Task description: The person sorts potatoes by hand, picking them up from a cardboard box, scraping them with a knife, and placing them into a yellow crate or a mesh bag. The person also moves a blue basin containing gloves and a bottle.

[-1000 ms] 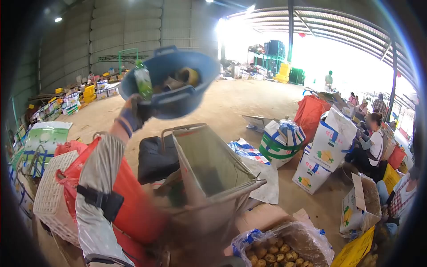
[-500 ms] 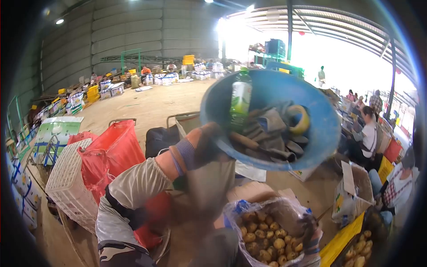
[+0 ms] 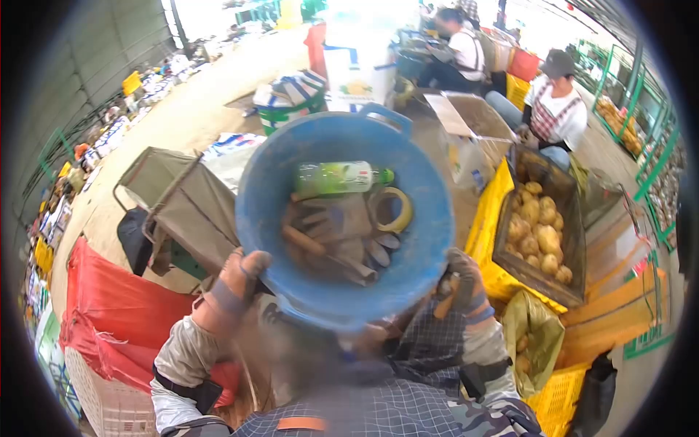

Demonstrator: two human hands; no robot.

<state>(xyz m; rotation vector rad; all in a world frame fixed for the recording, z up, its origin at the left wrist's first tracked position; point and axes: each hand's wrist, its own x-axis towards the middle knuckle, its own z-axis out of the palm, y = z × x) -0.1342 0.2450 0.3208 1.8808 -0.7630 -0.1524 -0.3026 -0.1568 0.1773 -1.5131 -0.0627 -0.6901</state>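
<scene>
A large round blue tub (image 3: 262, 146) is held up in front of my body. My left hand (image 3: 246, 271), in a dark glove, grips the tub's near left side. On the near right side my gloved right hand (image 3: 462, 280) is closed at the rim; a small brown piece like a handle (image 3: 443, 307) shows by its fingers, too blurred to name. Inside the tub lie a green-labelled plastic bottle (image 3: 342, 177), grey work gloves (image 3: 342, 222), a roll of yellowish tape (image 3: 399, 211) and a wooden handle (image 3: 303, 240).
A dark crate (image 3: 574, 280) of potatoes (image 3: 535, 226) stands at right beside yellow sheeting (image 3: 484, 226). Below it are an olive sack (image 3: 539, 335) and a yellow crate (image 3: 561, 390). Left are a grey-brown cart bag (image 3: 193, 211) and red bag (image 3: 116, 298). A co-worker (image 3: 557, 109) sits beyond.
My view has turned right and downward. My right hand has moved from the plastic-lined box of potatoes to the tub's right side. The tub, earlier tilted in my left hand, now sits central before me.
</scene>
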